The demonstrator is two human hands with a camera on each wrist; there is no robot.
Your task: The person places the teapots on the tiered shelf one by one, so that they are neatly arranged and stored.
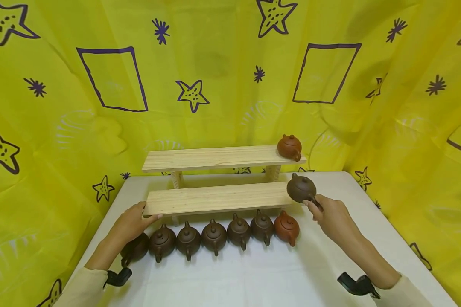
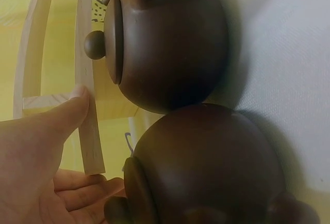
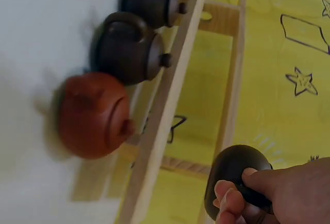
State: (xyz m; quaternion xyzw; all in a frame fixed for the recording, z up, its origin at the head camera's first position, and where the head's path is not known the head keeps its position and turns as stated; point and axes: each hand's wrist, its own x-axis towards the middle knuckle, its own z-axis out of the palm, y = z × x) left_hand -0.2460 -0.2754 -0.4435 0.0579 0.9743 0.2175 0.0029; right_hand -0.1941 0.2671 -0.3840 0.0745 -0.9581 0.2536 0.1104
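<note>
While the right hand (image 1: pixel 332 215) pinches its handle between thumb and fingers, a dark brown teapot (image 1: pixel 301 188) is held at the right end of the lower board (image 1: pixel 219 199) of a wooden two-step shelf, spout toward the far side; whether it touches the wood cannot be told. At the opposite end, the left hand (image 1: pixel 128 224) grips the lower board, thumb on its near edge and fingers bent about its left end. Just on the near side of the shelf, a row of teapots stands on the white table (image 1: pixel 253 277): six dark brown pots (image 1: pixel 214 236) and, at the right end, a reddish-brown pot (image 1: pixel 287 227), with handles toward the near side. The leftmost dark one lies partly hidden behind the left arm. Farther back and higher, the upper board (image 1: pixel 211 157) carries an orange-brown teapot (image 1: pixel 290 146) near its right end. Black straps (image 1: pixel 357 285) circle both wrists by the pale sleeves (image 1: pixel 403 294). Beyond the table hangs yellow cloth (image 1: pixel 223 42) printed with purple stars, bursts and four-sided outlines.
</note>
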